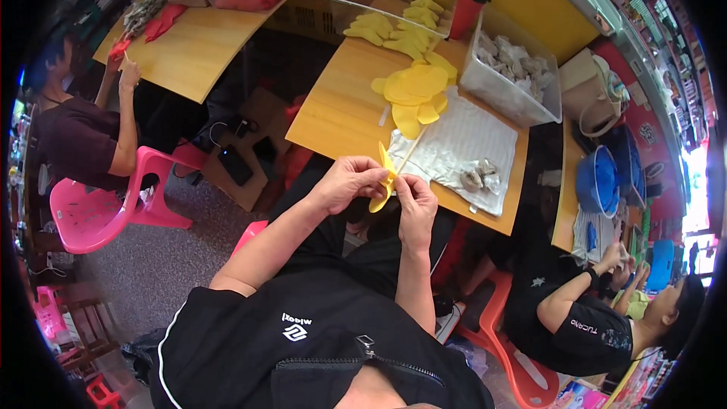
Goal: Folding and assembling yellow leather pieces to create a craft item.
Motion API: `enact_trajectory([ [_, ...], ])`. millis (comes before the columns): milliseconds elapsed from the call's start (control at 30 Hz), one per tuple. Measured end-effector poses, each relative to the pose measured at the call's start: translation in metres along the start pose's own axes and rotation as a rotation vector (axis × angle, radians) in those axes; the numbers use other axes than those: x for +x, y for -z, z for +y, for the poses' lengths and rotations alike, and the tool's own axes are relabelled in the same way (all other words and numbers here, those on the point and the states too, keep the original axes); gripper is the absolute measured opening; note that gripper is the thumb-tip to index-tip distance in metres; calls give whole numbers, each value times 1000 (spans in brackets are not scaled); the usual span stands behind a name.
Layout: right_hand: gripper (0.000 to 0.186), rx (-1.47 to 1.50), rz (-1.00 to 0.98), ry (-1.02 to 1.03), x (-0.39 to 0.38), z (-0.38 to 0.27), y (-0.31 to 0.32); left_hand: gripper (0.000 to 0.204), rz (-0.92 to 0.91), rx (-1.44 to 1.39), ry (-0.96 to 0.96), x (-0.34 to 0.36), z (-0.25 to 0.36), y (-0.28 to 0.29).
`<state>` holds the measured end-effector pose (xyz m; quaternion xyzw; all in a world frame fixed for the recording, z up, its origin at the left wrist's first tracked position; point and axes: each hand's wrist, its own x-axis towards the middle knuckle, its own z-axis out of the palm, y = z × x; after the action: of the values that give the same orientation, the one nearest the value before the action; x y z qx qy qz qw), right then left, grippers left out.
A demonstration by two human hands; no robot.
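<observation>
Both my hands are pinched on one small yellow petal-shaped piece (385, 157) just off the table's near edge. My left hand (350, 184) grips it from the left with thumb and fingertips. From the right, the fingertips of my right hand (418, 203) press on its middle. What the piece is made of, I cannot tell. Beyond my hands lies a loose pile of flat, rounded yellow pieces (415, 87). A white cloth (462, 132) covers part of the table to the right, with a small crumpled beige bundle (478, 176) on it. Next to my right hand a thin pale stick (413, 150) slants over the cloth.
Folded yellow pieces (409, 39) fill the table's far side by a red tumbler (468, 14). A clear bin (515, 110) holds greyish wrapped bundles. One person sits left on a pink chair (95, 216), another sits right near a blue basin (598, 182).
</observation>
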<state>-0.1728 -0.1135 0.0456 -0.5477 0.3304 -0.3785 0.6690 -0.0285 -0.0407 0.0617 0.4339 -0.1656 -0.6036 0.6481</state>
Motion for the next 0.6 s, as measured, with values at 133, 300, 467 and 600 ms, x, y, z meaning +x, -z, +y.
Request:
enact_trajectory([
  [133,10,144,-22,-35,0,0,-2,17,-48,42,-6,-4,5,8],
  [300,12,-271,-28,93,-3,-3,-17,13,45,245,-186,1,-1,19],
  [467,13,-386,-26,170,-7,-14,-24,10,108,117,-191,2,-1,17],
  [600,19,-291,125,147,-1,-2,-27,9,96,40,-152,8,-2,19],
])
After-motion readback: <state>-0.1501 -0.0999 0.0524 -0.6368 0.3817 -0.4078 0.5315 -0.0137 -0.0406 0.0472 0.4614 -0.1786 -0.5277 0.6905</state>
